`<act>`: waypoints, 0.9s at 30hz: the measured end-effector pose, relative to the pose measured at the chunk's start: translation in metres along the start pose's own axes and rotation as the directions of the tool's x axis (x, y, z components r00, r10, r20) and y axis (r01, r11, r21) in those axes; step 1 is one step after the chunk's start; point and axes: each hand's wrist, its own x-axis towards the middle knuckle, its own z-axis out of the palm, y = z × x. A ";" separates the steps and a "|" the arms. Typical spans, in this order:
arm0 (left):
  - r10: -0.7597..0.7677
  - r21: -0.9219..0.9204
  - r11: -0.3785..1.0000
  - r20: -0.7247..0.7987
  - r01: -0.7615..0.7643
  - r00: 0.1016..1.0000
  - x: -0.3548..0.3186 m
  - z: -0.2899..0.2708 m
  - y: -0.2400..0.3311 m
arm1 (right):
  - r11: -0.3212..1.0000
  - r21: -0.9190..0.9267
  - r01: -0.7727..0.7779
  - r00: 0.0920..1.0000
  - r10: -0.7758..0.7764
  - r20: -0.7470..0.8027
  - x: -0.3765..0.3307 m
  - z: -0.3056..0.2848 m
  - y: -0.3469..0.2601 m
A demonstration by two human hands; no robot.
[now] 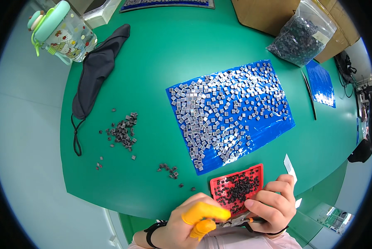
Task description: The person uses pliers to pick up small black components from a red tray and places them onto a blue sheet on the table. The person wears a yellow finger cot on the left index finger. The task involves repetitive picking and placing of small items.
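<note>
My left hand (193,222), with yellow covers on its thumb and forefinger, is closed in a pinch near the lower-left corner of a red tray (212,186). What lies between those fingertips is hidden. In my right hand (275,204) is a pair of small pliers (256,219) with orange-and-black handles. Their metal jaws reach left to the yellow-covered fingers. Many tiny black parts (240,187) lie in the tray, just beyond both hands. My right fingers curl close to the tray's right side.
A blue sheet (269,132) covered with small grey square pieces (193,103) lies ahead. Dark pieces (123,132) are heaped at left, beside a black pouch (96,70) and a bottle (71,35). At right are a filled clear bag (301,38), a cardboard box (256,15) and tweezers (309,95).
</note>
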 end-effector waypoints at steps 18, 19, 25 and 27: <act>-0.235 0.057 0.966 -0.213 0.252 0.948 -0.007 0.001 0.018 | 0.994 0.093 -0.056 0.998 0.056 0.008 0.004 -0.001 0.001; -0.297 -0.082 0.955 -0.260 0.285 0.919 -0.009 0.003 0.018 | 0.995 0.089 -0.047 0.999 0.049 -0.019 0.002 -0.001 0.003; -0.265 -0.119 0.964 -0.374 0.237 0.889 -0.006 0.003 0.020 | 0.979 -0.110 -0.174 0.984 0.168 -0.058 -0.007 -0.013 0.009; -0.095 0.217 0.958 -0.379 0.188 0.920 0.000 -0.002 0.025 | 0.969 -0.184 -0.165 0.983 0.178 0.055 -0.008 -0.015 0.013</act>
